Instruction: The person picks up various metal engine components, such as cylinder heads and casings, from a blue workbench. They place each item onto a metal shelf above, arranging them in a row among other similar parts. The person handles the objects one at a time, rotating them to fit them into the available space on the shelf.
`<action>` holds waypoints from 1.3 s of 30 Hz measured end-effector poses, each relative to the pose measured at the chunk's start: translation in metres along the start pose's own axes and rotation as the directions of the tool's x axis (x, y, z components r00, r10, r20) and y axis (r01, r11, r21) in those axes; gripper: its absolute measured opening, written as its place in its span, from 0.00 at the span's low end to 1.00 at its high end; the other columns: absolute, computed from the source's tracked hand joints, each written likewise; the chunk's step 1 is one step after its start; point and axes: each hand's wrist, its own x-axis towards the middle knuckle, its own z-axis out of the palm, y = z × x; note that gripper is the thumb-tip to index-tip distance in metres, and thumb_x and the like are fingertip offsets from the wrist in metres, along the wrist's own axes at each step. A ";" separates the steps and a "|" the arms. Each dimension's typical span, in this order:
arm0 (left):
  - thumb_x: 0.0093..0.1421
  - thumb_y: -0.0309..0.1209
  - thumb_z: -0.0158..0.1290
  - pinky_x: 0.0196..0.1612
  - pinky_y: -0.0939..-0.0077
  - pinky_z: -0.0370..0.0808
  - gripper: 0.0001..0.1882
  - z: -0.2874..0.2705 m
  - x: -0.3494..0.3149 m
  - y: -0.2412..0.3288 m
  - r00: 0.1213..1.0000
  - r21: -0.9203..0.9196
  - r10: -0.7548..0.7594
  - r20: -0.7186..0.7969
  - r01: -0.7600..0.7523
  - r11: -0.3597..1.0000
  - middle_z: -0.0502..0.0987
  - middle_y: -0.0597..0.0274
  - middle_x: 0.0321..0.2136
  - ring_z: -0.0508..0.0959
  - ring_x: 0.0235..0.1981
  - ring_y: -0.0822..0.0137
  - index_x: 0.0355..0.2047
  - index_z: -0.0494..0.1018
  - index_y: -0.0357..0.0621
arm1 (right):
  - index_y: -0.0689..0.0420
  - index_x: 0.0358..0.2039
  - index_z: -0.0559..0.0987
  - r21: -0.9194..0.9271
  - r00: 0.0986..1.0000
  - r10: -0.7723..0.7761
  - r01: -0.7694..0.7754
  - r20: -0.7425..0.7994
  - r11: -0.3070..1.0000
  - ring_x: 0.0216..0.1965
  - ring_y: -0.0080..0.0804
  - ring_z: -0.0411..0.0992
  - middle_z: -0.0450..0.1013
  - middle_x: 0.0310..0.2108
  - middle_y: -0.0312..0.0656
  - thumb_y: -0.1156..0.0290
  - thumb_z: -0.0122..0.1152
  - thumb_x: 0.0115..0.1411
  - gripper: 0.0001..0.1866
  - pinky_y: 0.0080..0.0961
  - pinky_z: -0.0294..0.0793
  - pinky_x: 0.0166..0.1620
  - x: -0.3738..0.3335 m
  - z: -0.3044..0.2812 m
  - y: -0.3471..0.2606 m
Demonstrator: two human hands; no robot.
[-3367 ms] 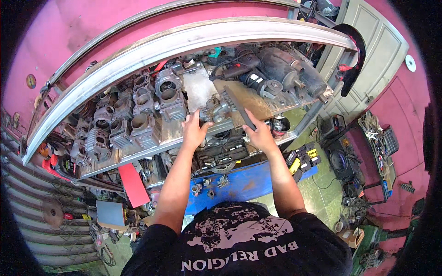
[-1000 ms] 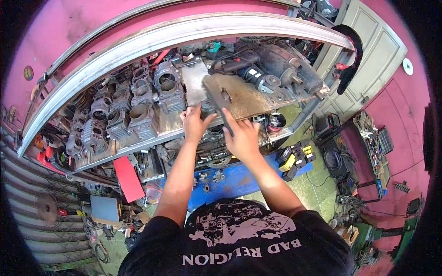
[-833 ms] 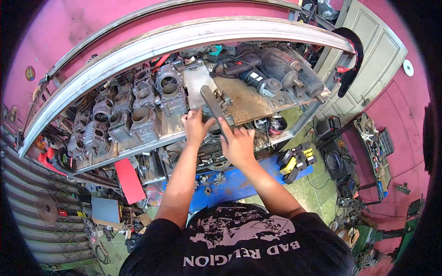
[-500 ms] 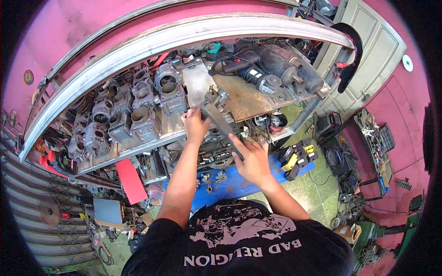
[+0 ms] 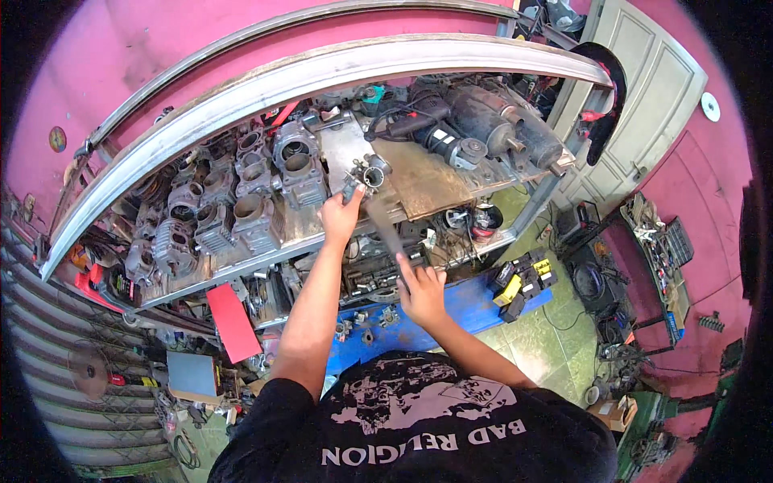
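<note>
– So, gripping what with the left hand (image 5: 341,213)?
– Grasping a small metal carburetor (image 5: 367,175), near the middle of the frame, over the front part of the bench (image 5: 299,220), with a round mouth in plain view.
– And with the right hand (image 5: 423,294)?
– Clasping a long flat file (image 5: 385,231) by its lower end, slanting up and left toward the carburetor; too blurred at the tip to tell whether touching or just beside.
– Anything around?
– To the left, see engine cylinders (image 5: 251,220) standing close together; to the right, a brown wooden board (image 5: 423,191), and beyond it an angle grinder (image 5: 444,143).
</note>
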 end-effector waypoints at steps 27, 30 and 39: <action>0.48 0.57 0.71 0.56 0.40 0.69 0.36 -0.002 0.028 0.065 0.961 0.125 0.238 0.139 -0.255 0.959 0.83 0.52 0.46 0.78 0.54 0.46 0.54 0.80 0.56 | 0.51 0.71 0.66 0.530 0.925 0.228 -0.363 0.303 0.766 0.57 0.54 0.76 0.77 0.53 0.59 0.62 0.58 0.69 0.31 0.38 0.69 0.62 0.202 -0.060 0.055; 0.47 0.57 0.71 0.52 0.42 0.73 0.37 0.004 0.038 0.048 0.961 0.108 0.253 0.113 -0.265 0.958 0.86 0.54 0.41 0.83 0.47 0.50 0.55 0.80 0.57 | 0.50 0.70 0.67 0.416 0.923 0.217 -0.342 0.318 0.843 0.57 0.56 0.75 0.77 0.54 0.59 0.61 0.59 0.67 0.31 0.42 0.69 0.63 0.198 -0.061 0.051; 0.46 0.49 0.75 0.52 0.59 0.77 0.49 0.020 0.025 0.016 0.942 -0.128 0.333 -0.026 -0.334 0.934 0.84 0.46 0.41 0.82 0.45 0.51 0.65 0.70 0.45 | 0.38 0.65 0.75 -0.048 0.982 0.053 -0.045 0.180 0.998 0.48 0.47 0.80 0.82 0.44 0.48 0.63 0.63 0.61 0.30 0.44 0.65 0.57 0.171 -0.138 -0.014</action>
